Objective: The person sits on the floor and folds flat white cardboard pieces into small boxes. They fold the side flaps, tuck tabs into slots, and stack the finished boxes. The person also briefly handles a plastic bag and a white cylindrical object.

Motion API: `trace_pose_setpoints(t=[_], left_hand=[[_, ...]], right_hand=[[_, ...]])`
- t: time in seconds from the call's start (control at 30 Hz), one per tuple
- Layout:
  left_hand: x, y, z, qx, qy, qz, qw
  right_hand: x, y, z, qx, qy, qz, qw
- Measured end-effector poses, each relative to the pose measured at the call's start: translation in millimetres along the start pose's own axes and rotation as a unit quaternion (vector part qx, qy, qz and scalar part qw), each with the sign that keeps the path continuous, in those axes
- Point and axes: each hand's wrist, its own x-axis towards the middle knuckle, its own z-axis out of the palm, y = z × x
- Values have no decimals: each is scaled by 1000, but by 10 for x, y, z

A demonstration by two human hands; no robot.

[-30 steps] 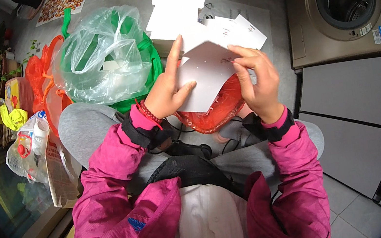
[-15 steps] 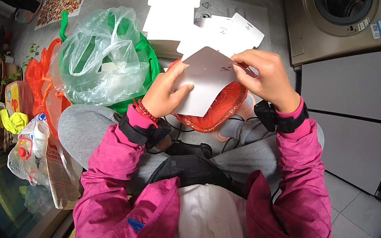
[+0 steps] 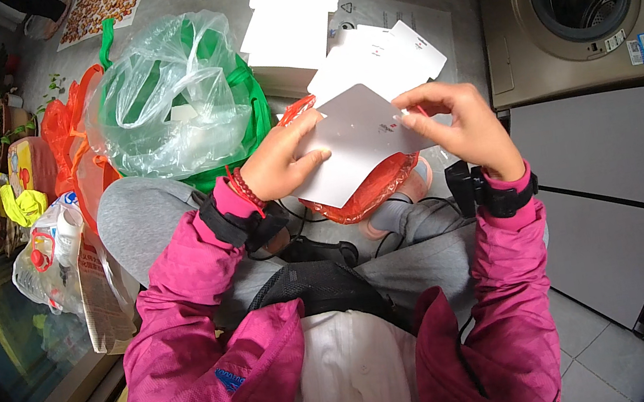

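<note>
Gripping the white card (image 3: 351, 147) by its left edge, the left hand (image 3: 275, 162) holds it over the red bag (image 3: 388, 184). At the opposite corner the right hand (image 3: 465, 125) is narrowed, on what I cannot tell; a hard tug there could crease the card.

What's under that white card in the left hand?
A red plastic bag peeks out from under the white card along its lower right edge. The card hides much of the bag, so I can't see what, if anything, is inside.
</note>
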Motion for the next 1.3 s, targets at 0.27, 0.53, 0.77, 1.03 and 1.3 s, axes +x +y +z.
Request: trace_pose_setpoints(t=[0.27,0.53,0.77,1.03,1.3], left_hand=[[57,1,6,-170,57,-71,981],[84,-87,-65,-246,211,-64,944],[78,-26,-43,-229,218,-46,948],[65,5,-5,-130,239,-22,962],[79,-41,-82,-179,267,-23,947]], right_hand=[[51,137,137,42,305,70,949],[-93,-98,17,-112,69,52,990],[-23,-133,383,3,25,22,999],[101,178,638,332,-65,152,929],[57,196,362,90,39,91,991]])
